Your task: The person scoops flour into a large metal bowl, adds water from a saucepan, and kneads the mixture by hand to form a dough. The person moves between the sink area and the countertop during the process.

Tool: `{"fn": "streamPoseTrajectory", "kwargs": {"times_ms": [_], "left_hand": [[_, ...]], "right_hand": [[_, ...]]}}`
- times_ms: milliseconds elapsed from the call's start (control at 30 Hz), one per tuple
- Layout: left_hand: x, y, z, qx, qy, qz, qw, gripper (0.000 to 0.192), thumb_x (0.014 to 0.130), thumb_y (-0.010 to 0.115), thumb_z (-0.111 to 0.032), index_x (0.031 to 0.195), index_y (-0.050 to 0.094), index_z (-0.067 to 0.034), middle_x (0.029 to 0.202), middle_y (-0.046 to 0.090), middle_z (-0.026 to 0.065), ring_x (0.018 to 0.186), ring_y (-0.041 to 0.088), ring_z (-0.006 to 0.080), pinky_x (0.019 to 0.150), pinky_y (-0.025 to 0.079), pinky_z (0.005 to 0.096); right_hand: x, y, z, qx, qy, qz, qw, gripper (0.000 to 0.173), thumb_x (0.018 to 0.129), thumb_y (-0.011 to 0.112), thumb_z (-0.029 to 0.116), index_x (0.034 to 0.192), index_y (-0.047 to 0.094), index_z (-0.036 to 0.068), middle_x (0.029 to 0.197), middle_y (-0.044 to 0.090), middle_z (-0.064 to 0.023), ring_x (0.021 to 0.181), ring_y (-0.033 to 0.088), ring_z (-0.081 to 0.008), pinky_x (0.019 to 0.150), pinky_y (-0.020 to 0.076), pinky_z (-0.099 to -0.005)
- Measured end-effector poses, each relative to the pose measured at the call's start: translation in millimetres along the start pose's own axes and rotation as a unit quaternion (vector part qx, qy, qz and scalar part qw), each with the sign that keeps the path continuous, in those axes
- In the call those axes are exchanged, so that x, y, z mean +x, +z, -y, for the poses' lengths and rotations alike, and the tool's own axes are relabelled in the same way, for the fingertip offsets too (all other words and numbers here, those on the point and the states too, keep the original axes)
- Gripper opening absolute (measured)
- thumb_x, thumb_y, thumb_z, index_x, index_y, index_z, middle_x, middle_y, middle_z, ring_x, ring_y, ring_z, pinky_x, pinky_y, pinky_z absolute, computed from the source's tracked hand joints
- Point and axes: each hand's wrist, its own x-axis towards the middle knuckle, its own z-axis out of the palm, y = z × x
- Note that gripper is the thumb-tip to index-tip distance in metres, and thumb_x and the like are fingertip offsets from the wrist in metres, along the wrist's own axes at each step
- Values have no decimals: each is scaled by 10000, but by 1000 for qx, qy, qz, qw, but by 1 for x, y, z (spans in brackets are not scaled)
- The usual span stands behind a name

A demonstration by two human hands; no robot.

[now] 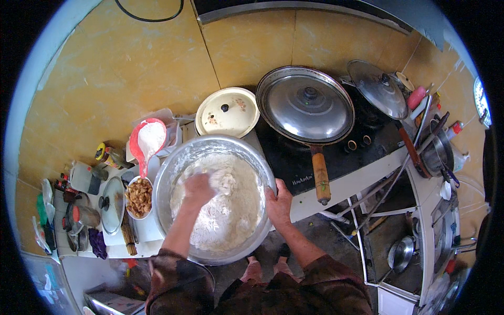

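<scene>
A large metal basin (pixel 165 236) in front of me holds white flour and clumpy dough (pixel 232 212). Inside it, my left hand (pixel 199 189) is over the flour, blurred by motion; its fingertips are hard to make out, and I cannot tell whether it grips anything. On the right side, my right hand (pixel 279 202) clasps the basin's rim, thumb on the near side. A red scoop (pixel 134 138) heaped with white flour (pixel 151 138) rests just beyond the basin's upper left. Left of the basin stands a white bowl of brown chunks (pixel 139 197).
A lidded pan (pixel 305 102) sits on the black cooktop (pixel 275 157), its wooden handle (pixel 321 179) jutting past the counter edge. Behind the basin is a cream lid (pixel 228 112). A glass lid (pixel 112 204) and jars (pixel 86 216) crowd the left. Another lidded pan (pixel 378 90) stands farther right.
</scene>
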Motion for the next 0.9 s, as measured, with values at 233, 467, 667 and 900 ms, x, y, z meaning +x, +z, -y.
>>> {"fn": "streamPoseTrajectory", "kwargs": {"times_ms": [233, 467, 667, 900], "left_hand": [[-5, 49, 110, -155, -105, -35, 982, 724, 699, 670, -409, 1251, 413, -19, 906, 624, 236, 825, 614, 358, 758, 480, 424], [76, 81, 86, -403, 1, 56, 914, 656, 732, 633, -444, 1192, 497, 4, 1083, 579, 220, 1047, 537, 305, 898, 413, 377], [56, 24, -26, -150, -7, 121, 981, 725, 655, 647, -552, 1144, 554, -25, 1121, 574, 206, 1113, 508, 331, 955, 385, 401], [-57, -5, -43, -28, 120, 122, 985, 646, 706, 616, -524, 1225, 508, -155, 1079, 598, 176, 1064, 537, 326, 953, 354, 484]], "right_hand": [[-3, 10, -20, 22, -20, -11, 999, 265, 781, 549, 61, 1038, 539, -1, 847, 611, -143, 774, 581, -237, 722, 457, -337], [-2, 5, -19, 45, -24, 4, 999, 354, 787, 563, 112, 1101, 503, -39, 870, 599, -222, 778, 586, -343, 716, 460, -385], [0, 6, -26, 21, -17, -11, 1000, 281, 792, 545, 59, 1064, 540, -9, 886, 610, -134, 813, 573, -215, 760, 451, -327], [-1, 7, -11, 44, -38, 0, 998, 305, 773, 562, 96, 1058, 519, -5, 834, 594, -183, 748, 580, -307, 696, 457, -377]]}}
